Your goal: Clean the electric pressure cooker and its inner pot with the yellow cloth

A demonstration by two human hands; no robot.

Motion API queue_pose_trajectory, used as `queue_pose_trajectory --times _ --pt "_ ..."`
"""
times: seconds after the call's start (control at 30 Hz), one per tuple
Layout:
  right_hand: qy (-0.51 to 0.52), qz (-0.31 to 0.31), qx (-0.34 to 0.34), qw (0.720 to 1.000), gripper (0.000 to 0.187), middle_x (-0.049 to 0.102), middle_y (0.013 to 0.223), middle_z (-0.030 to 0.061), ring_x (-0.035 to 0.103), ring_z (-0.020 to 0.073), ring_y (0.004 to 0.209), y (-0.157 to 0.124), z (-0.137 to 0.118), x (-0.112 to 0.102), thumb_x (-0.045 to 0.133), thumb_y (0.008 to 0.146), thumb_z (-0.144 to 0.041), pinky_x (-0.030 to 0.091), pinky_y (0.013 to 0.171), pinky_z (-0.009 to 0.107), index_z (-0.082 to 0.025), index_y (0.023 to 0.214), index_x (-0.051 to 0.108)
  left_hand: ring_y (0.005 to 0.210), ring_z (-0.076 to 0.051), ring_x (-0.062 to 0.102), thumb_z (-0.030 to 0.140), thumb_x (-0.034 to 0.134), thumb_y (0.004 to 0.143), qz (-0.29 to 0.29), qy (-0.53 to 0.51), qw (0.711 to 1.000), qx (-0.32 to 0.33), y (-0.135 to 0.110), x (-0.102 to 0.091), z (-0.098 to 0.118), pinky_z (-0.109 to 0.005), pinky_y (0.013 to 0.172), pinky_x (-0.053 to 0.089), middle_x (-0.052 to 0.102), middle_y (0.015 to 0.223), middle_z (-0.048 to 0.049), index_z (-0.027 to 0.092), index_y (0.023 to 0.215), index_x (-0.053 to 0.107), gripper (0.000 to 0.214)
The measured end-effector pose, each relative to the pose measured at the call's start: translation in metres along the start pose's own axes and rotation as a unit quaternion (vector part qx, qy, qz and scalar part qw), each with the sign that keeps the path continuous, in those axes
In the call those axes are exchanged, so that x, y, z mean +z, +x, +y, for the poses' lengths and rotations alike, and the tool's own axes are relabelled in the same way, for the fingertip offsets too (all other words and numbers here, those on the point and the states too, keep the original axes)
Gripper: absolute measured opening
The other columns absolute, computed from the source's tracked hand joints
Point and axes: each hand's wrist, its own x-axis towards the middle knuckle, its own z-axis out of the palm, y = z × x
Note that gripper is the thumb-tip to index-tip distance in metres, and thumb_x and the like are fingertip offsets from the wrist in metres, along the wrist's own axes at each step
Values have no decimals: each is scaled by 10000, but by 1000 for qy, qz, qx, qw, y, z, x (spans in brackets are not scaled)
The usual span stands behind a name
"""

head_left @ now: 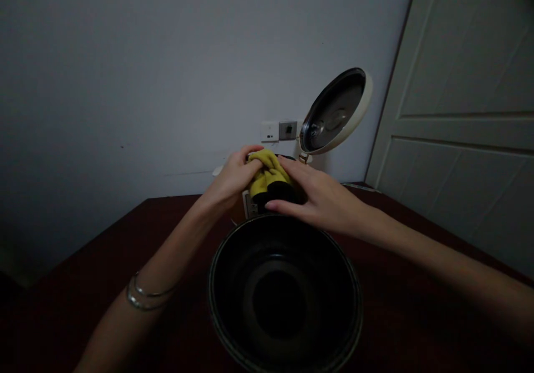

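My left hand point(240, 174) is closed on a bunched yellow cloth point(263, 181), with its fingers pressed into the folds. My right hand point(317, 195) curves around a small black thing point(278, 192) that touches the cloth; its thumb lies along the near side and its fingers on the far side. Whether the black thing is a separate item or a dark part of the cloth I cannot tell. Just below the hands stands a wide black pot point(279, 301), its dark inside facing me. Behind the hands an appliance like a rice cooker, mostly hidden, has its round lid point(336, 112) raised.
A power strip or panel point(250, 203) shows partly under my left hand. Wall sockets point(278, 131) sit behind on the pale wall point(167, 84). The dark red tabletop point(167, 234) runs up to the wall. On the right is a panelled door point(463, 95). The light is dim.
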Motion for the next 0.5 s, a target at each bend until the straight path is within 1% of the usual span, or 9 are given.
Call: queue_pose_trajectory --times 0.07,0.1,0.17,0.27,0.3,0.37,0.43,0.47,0.5 --pt "-38 12 17 999 762 456 1338 180 476 315 1171 0 1 10 577 773 -544 434 919 483 -124 1362 339 719 -112 565 116 476 697 -60 -88 993 -46 -9 -3 5 -245 670 468 625 861 -41 128 964 597 293" --pt "-59 17 19 998 751 443 1345 192 451 324 1194 0 3 13 590 775 -507 419 938 493 -105 1359 340 729 -114 569 122 479 696 -88 -124 986 -63 -12 -5 7 -246 679 470 626 856 -42 129 940 600 273" --pt "-100 16 9 995 640 448 1333 192 429 321 1205 2 6 15 588 798 -358 410 949 482 -86 1336 374 768 -126 583 139 486 698 -117 -176 974 -85 -18 -12 11 -260 717 477 633 862 -45 132 942 600 269" --pt "-152 -1 -11 988 516 492 1246 180 465 305 1121 3 5 9 555 760 -160 453 867 441 -94 1264 468 862 -170 605 219 477 745 -152 -193 963 -110 -19 -28 8 -318 797 479 649 908 -69 143 1044 580 326" --pt "-163 -12 -14 986 497 509 1197 178 482 298 1077 3 3 5 551 741 -131 464 832 426 -95 1234 498 879 -186 609 259 469 766 -164 -177 963 -118 -18 -34 5 -338 809 477 654 920 -79 145 1079 569 348" --pt "-170 -52 -16 984 445 543 1088 164 511 274 990 0 -3 1 555 711 -99 468 790 396 -96 1156 559 886 -208 615 339 460 800 -170 -102 972 -129 -14 -44 -6 -359 806 474 662 935 -95 144 1120 554 387" --pt "-157 -129 -27 979 400 574 1002 133 538 243 922 -4 -9 3 566 693 -84 466 771 364 -112 1091 602 859 -208 614 381 473 806 -148 18 982 -117 -9 -50 -23 -343 777 468 667 924 -100 128 1081 577 387" --pt "-148 -174 -41 973 384 589 972 116 552 230 895 -8 -12 8 570 693 -84 466 758 349 -126 1072 614 840 -202 609 386 484 803 -144 85 981 -101 -8 -52 -31 -326 756 461 669 908 -99 118 1026 601 368" --pt "-140 -218 -60 964 371 603 948 102 564 223 875 -11 -13 14 574 700 -90 467 737 335 -139 1065 622 817 -194 601 386 490 800 -153 148 974 -83 -8 -52 -40 -309 731 452 669 887 -96 111 959 623 344"
